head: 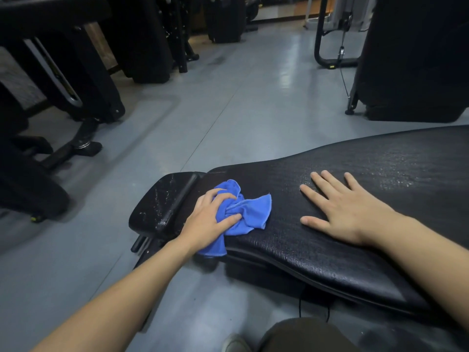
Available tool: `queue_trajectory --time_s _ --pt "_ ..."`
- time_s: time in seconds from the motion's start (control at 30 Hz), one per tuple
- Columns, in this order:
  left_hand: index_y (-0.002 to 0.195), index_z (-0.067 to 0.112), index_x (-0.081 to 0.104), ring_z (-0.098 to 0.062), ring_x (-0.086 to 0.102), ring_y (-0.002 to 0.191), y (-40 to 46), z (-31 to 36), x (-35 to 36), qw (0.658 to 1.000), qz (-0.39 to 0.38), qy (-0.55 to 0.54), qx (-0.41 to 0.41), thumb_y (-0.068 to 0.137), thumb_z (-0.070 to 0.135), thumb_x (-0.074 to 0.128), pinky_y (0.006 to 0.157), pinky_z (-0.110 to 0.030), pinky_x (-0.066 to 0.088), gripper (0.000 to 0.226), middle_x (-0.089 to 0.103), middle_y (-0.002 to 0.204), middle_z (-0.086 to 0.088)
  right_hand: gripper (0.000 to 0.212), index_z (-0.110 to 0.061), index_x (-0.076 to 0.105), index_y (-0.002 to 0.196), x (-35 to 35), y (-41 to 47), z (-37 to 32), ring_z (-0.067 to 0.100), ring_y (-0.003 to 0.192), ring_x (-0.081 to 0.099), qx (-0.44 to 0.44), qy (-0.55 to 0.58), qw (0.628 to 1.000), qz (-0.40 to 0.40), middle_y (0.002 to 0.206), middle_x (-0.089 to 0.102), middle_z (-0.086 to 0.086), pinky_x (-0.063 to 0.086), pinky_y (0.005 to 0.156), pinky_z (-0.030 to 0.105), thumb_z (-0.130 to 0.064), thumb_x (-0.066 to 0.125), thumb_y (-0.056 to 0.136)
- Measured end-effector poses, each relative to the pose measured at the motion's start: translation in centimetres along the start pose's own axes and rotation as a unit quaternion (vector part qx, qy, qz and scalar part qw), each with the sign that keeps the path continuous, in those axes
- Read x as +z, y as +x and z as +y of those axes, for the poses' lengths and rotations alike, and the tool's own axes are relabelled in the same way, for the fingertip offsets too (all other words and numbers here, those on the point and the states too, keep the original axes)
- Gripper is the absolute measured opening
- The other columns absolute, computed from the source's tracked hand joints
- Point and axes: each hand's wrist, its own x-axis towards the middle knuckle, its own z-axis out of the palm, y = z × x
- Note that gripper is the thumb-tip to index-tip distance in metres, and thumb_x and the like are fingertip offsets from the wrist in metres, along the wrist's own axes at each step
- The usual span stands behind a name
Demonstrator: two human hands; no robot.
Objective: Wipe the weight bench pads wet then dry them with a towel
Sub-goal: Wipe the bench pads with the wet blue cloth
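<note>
Head view only. Left hand (212, 216) is clenched around a bunched blue cloth (245, 212), pressing it onto the narrow end of the long black bench pad (330, 250), right next to the gap before the small seat pad (157, 201). Part of the cloth hangs over the pad's near edge, below the wrist. Bunching probably gives a firm grip and concentrated pressure for scrubbing.

Right hand (347, 212) is released, grasping nothing: palm flat, fingers spread on the long pad, well apart from the cloth. Likely bracing the body and steadying the bench while the other arm works.

Droplets or streaks show on the small seat pad and on the far right of the long pad, so both look wet. Can't tell whether the cloth is the wet one or the drying towel. Judgement: mid-task, working the junction between pads.

Risk: the dangling cloth end could drag off the edge. Gym machines (76, 72) stand on the grey floor (228, 110) behind; not involved.
</note>
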Motion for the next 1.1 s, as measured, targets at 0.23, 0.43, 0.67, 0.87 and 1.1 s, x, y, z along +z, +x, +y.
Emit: queue_trajectory --time_s 0.23,0.43,0.67,0.87,1.1 --pt "0.130 0.048 0.048 -0.008 0.029 0.136 5.2 -1.6 -0.5 1.000 -0.007 0.003 -0.026 0.083 0.065 0.055 0.104 -0.037 0.037 0.050 0.031 0.143 0.023 0.123 -0.029 -0.012 0.158 0.2 2.3 -1.8 0.025 0.153 -0.015 -0.024 0.003 1.000 0.010 0.167 -0.015 0.009 -0.002 0.123 0.054 -0.080 -0.043 0.051" --pt "0.136 0.043 0.047 -0.016 0.027 0.141 10.5 -3.2 -1.0 0.998 -0.017 0.023 -0.055 0.093 0.055 0.059 0.105 -0.033 0.031 0.046 0.031 0.150 0.012 0.115 -0.029 -0.014 0.158 0.2 3.5 -2.2 0.026 0.153 -0.017 -0.045 0.002 0.999 0.018 0.166 -0.017 0.010 -0.003 0.123 0.055 -0.081 -0.039 0.058" --pt "0.137 0.040 0.046 -0.021 0.029 0.140 13.5 -4.0 -1.1 0.996 -0.018 0.024 -0.085 0.093 0.058 0.056 0.108 -0.038 0.031 0.048 0.035 0.149 0.007 0.111 -0.031 -0.009 0.159 0.0 5.3 -3.2 0.028 0.154 -0.011 -0.059 0.000 0.998 0.027 0.167 -0.011 0.012 0.001 0.122 0.056 -0.080 -0.033 0.061" --pt "0.135 0.040 0.049 -0.022 0.028 0.139 11.8 -4.6 -1.5 0.995 -0.013 0.006 -0.094 0.092 0.056 0.060 0.113 -0.039 0.029 0.048 0.036 0.147 0.005 0.118 -0.032 -0.009 0.158 -0.3 5.1 -3.2 0.028 0.154 -0.012 -0.055 0.001 0.998 0.026 0.167 -0.012 0.010 0.001 0.122 0.055 -0.081 -0.039 0.055" --pt "0.123 0.049 0.049 -0.012 0.027 0.138 1.4 -6.9 -3.2 0.997 -0.010 -0.018 -0.076 0.082 0.063 0.062 0.111 -0.027 0.023 0.046 0.034 0.141 0.015 0.101 -0.032 -0.009 0.158 -0.8 4.6 -3.4 0.027 0.154 -0.014 -0.050 0.009 0.999 0.013 0.167 -0.013 0.010 -0.001 0.123 0.054 -0.079 -0.017 0.070"
